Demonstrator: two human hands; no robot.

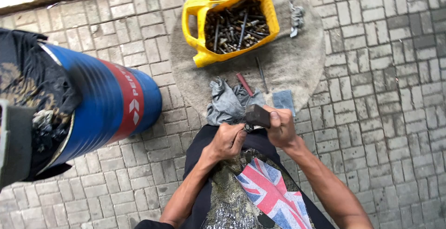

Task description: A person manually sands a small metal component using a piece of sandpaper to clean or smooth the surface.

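My right hand (280, 127) grips a dark block-shaped part (257, 115), and my left hand (227, 140) pinches a small metal piece (246, 127) against its lower edge. Just beyond my fingers (241, 136) lies a grey rag (225, 102) on a round mat (297, 61). Farther off sits a yellow container (204, 6) of rusty bolts (234, 26); a blue drum (102, 103) stands to my left.

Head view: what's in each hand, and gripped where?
The right hand holds a dark blocky part by its right end, thumb on top. The left hand pinches a small metal piece at the block's lower edge; exact hold unclear.
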